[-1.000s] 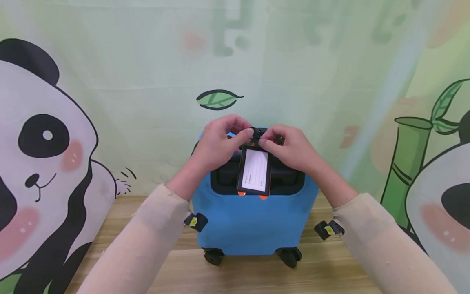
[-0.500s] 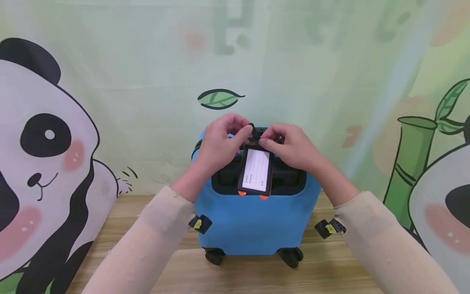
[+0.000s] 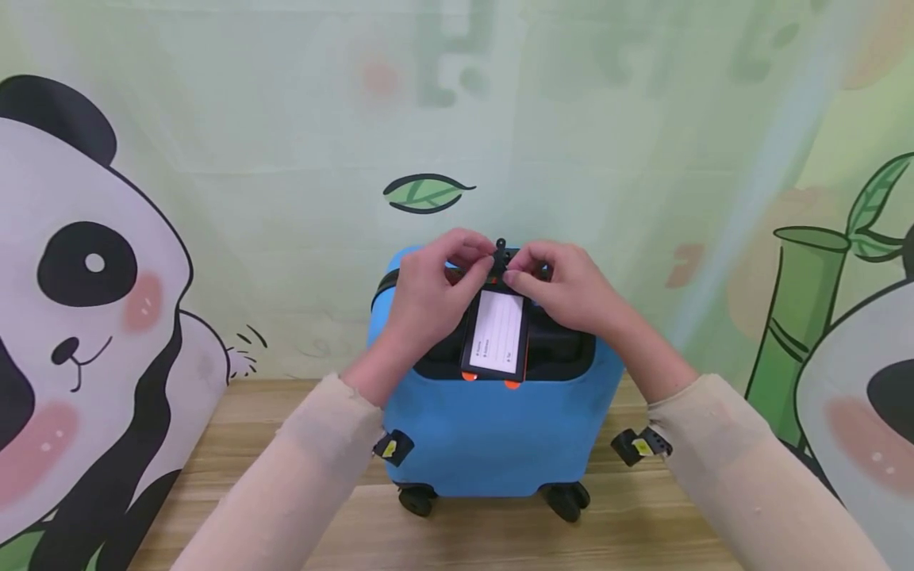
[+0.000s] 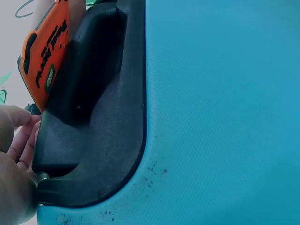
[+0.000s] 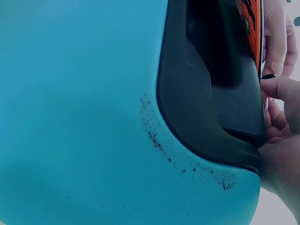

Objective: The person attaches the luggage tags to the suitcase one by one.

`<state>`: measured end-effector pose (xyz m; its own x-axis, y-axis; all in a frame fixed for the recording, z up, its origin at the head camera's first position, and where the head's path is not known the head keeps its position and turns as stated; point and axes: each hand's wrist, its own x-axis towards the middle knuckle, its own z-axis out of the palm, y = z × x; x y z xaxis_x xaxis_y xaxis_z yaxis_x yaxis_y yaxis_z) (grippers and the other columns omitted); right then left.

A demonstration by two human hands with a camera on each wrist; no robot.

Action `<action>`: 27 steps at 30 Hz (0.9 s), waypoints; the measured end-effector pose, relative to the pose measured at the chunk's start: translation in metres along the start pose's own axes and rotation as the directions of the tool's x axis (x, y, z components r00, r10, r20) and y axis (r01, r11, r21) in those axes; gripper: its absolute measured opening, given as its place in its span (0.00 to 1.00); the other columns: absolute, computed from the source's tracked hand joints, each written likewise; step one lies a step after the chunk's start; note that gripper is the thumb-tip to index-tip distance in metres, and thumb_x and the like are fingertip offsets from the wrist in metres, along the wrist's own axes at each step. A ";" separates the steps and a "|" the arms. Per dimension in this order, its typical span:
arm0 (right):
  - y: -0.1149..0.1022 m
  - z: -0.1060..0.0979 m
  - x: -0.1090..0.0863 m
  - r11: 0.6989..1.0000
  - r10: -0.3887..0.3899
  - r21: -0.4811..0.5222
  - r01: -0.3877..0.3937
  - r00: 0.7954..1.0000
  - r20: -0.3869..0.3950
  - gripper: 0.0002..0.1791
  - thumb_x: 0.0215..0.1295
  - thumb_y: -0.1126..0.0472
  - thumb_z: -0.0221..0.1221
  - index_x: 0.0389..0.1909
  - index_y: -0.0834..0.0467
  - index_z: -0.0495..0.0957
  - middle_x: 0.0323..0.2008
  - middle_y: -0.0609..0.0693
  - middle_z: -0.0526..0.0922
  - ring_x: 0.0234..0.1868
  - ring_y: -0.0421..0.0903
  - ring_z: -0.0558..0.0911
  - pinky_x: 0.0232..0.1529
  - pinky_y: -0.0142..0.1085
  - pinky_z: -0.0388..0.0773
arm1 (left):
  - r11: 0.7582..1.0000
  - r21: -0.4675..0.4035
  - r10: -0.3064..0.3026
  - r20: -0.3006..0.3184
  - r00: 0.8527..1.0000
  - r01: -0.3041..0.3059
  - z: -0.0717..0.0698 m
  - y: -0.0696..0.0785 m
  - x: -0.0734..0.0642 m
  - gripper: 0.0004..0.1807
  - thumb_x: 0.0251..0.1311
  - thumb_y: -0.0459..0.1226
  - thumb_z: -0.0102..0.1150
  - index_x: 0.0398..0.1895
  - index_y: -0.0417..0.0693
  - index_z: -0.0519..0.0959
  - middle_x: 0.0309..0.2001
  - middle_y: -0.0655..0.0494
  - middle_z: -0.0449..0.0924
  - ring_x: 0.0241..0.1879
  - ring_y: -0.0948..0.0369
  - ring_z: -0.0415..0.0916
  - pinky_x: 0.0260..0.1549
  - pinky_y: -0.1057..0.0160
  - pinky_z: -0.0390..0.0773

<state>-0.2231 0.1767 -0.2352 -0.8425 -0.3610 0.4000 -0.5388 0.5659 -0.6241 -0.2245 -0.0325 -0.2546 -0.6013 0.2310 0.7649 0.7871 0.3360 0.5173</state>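
Note:
A luggage tag (image 3: 495, 333), with a white card in a black frame, lies against the black handle of a blue suitcase (image 3: 493, 436). Both wrist views show its orange back (image 4: 47, 56) with dark lettering. Its short black strap (image 3: 501, 244) sticks up at the handle, its tip free above the fingers. My left hand (image 3: 432, 289) pinches the strap from the left between thumb and fingertips. From the other side, the thumb and finger of my right hand (image 3: 564, 281) pinch the strap close to the tag's top. The fingers partly hide where strap and handle meet.
The suitcase stands upright on black wheels (image 3: 564, 501) on a wood-patterned surface (image 3: 343, 527). Close behind it hangs a pale green backdrop (image 3: 286, 119) printed with pandas, bamboo and a leaf.
My left hand has lowered slightly and shifted toward the strap's base, so the strap tip now shows upright above the fingers. My right hand stays nearly in place.

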 end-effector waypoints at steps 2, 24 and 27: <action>0.001 0.000 0.000 1.000 -0.003 -0.001 0.003 1.000 -0.002 0.06 0.77 0.62 0.63 0.41 0.62 0.84 0.35 0.55 0.84 0.39 0.52 0.77 0.40 0.42 0.73 | 0.999 0.020 0.027 0.004 1.000 -0.027 0.000 -0.001 -0.001 0.08 0.71 0.31 0.67 0.50 0.41 0.85 0.43 0.48 0.91 0.38 0.57 0.87 0.36 0.61 0.87; 0.001 0.000 -0.001 0.999 0.023 0.023 -0.023 1.000 0.001 0.06 0.77 0.62 0.63 0.41 0.61 0.84 0.35 0.55 0.83 0.38 0.52 0.76 0.38 0.40 0.73 | 0.965 0.237 0.123 -0.016 0.992 -0.116 0.008 0.002 -0.010 0.10 0.64 0.29 0.74 0.48 0.40 0.90 0.39 0.48 0.90 0.34 0.56 0.85 0.36 0.60 0.86; 0.000 0.000 -0.001 1.000 0.021 0.019 -0.021 1.000 0.004 0.07 0.77 0.62 0.63 0.41 0.61 0.84 0.36 0.54 0.84 0.38 0.52 0.77 0.39 0.40 0.73 | 0.963 0.245 0.120 -0.017 0.993 -0.112 0.008 0.002 -0.008 0.09 0.65 0.29 0.73 0.47 0.40 0.89 0.39 0.48 0.90 0.34 0.55 0.85 0.36 0.60 0.86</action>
<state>-0.2228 0.1771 -0.2355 -0.8536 -0.3519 0.3841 -0.5208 0.5589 -0.6453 -0.2196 -0.0265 -0.2625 -0.5002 0.2539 0.8278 0.7918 0.5210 0.3187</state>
